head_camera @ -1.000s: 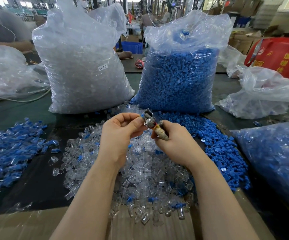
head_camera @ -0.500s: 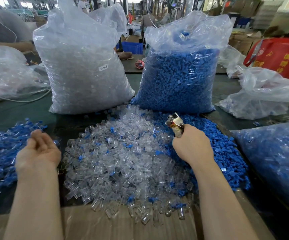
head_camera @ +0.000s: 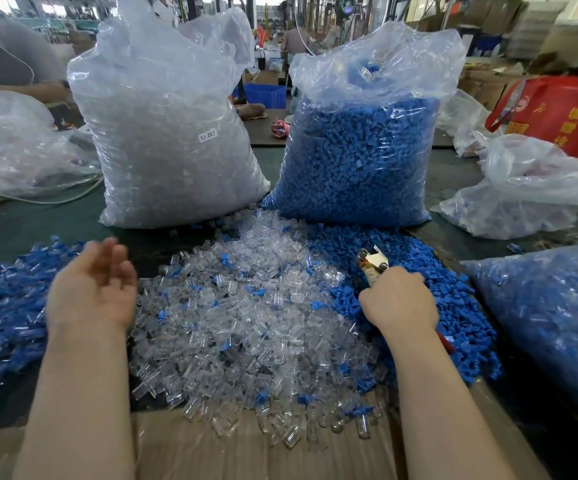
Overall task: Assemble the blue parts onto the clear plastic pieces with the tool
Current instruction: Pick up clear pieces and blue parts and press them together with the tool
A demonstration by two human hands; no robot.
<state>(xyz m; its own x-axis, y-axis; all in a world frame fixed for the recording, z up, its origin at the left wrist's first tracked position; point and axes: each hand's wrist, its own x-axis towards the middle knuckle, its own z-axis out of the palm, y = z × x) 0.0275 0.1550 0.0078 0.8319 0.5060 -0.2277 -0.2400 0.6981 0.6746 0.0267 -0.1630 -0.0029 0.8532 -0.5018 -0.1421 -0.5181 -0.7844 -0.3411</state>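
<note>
Left hand [head_camera: 92, 292] hovers released, empty; right hand [head_camera: 398, 301] grips the tool [head_camera: 372, 263] — best pick one clear piece [head_camera: 246, 317] cleanly.

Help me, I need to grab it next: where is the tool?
In the head view the tool is right of centre, gripped by the right hand over the loose blue parts.

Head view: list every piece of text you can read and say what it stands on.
"SJ-017": on a small white sticker on the big bag of clear pieces.
Yellow characters on the red bag at the far right: too blurred and cut off to read.
Nothing else legible; the tool shows no readable marking.
</note>
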